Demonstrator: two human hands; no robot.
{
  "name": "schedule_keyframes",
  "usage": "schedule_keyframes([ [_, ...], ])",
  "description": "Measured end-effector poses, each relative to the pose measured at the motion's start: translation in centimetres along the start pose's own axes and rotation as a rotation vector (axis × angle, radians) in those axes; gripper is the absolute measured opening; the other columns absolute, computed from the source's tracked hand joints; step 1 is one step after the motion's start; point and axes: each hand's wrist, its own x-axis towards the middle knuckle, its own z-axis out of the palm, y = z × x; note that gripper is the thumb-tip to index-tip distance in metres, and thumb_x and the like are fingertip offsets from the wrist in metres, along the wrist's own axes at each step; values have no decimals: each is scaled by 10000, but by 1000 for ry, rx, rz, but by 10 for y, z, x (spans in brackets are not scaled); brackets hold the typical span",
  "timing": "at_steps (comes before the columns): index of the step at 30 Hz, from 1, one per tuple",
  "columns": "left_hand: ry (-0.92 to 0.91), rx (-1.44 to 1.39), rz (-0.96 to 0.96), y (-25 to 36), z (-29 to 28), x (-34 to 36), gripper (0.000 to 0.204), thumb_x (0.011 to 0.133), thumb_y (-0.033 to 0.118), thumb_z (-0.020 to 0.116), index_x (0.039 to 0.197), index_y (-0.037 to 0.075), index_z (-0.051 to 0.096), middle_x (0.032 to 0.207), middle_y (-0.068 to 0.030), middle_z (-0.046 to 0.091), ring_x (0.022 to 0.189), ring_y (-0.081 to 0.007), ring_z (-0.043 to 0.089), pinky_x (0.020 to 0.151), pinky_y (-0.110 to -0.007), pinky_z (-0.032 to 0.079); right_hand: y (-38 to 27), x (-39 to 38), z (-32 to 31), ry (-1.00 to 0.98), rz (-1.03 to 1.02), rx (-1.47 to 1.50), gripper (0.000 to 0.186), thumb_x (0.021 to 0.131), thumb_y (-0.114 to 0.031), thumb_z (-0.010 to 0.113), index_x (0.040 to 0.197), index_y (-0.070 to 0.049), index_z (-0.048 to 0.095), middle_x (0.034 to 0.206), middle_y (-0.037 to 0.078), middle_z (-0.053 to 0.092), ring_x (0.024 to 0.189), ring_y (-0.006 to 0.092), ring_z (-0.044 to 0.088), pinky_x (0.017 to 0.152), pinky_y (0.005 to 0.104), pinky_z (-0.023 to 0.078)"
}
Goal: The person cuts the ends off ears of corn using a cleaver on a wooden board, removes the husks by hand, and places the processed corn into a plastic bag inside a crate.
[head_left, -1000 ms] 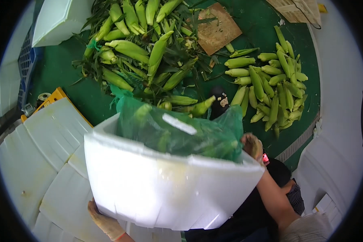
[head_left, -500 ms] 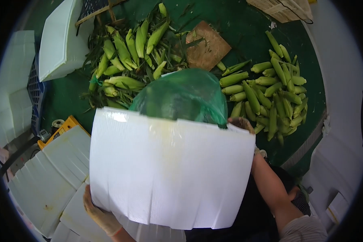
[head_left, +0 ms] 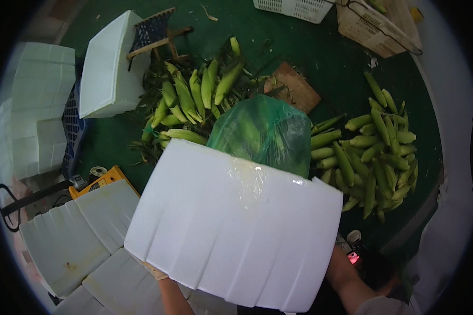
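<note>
A white foam box (head_left: 236,226) fills the near middle, tilted, its ridged side facing me and clear tape on its upper edge. From its far opening bulges a green translucent plastic bag (head_left: 265,134), with pale green shapes showing through. My gloved left hand (head_left: 155,270) holds the box under its lower left edge, the fingers mostly hidden. My right forearm (head_left: 348,281) reaches to the box's right side, where the box hides that hand. Beyond lie piles of corn in husks, one heap of trimmed ears (head_left: 376,152) at right and one leafier heap (head_left: 194,92) at left.
More white foam boxes (head_left: 63,236) stand at lower left beside a yellow device (head_left: 104,181). Another foam box (head_left: 97,68) and a small wooden-framed stool (head_left: 155,39) are at far left. A brown board (head_left: 294,86) lies on the green floor; a beige basket (head_left: 378,26) stands far right.
The foam box has swung to a clockwise tilt and shifted slightly right. My right hand, seen before at the box's upper right corner, is now hidden; my left hand has moved under the lower edge.
</note>
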Motion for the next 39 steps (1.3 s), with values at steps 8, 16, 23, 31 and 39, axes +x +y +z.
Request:
schedule_keyframes([
  [8, 102, -63, 64, 63, 2, 10, 402, 985, 366, 463, 1202, 40, 551, 1100, -79, 635, 975, -203, 619, 855, -361, 521, 2, -71, 15, 1, -16, -104, 398, 915, -354, 540, 1132, -27, 608, 1149, 147, 605, 1049, 249, 593, 831, 393, 524],
  [16, 129, 163, 191, 163, 106, 31, 423, 1023, 263, 348, 1237, -62, 516, 1144, -140, 609, 1090, -197, 559, 974, -307, 426, -15, -125, 38, 2, -80, -165, 405, 913, -372, 538, 1135, -41, 607, 1128, 131, 613, 1030, 238, 596, 823, 389, 518],
  [23, 169, 1010, 381, 263, 241, 91, 709, 919, 591, 396, 742, -39, 668, 788, -282, 620, 826, -459, 600, 760, -461, 484, -36, -178, 72, -35, -128, -160, 410, 911, -387, 536, 1139, -53, 605, 1109, 116, 619, 1013, 228, 598, 817, 385, 513],
  [31, -60, 667, 1013, 463, 301, 45, 573, 891, 523, 499, 915, -21, 678, 904, -275, 641, 920, -433, 616, 814, -399, 471, -109, -262, 202, -222, -312, -91, 417, 909, -405, 534, 1142, -67, 603, 1088, 100, 627, 995, 216, 600, 809, 381, 507],
  [39, 268, 579, 1087, 539, 37, 25, 325, 963, 232, 506, 1096, -36, 634, 1033, -112, 641, 1015, -185, 615, 933, -283, 446, -257, -310, 489, -329, -785, 116, 423, 907, -423, 531, 1146, -82, 601, 1067, 84, 634, 976, 205, 602, 801, 377, 502],
])
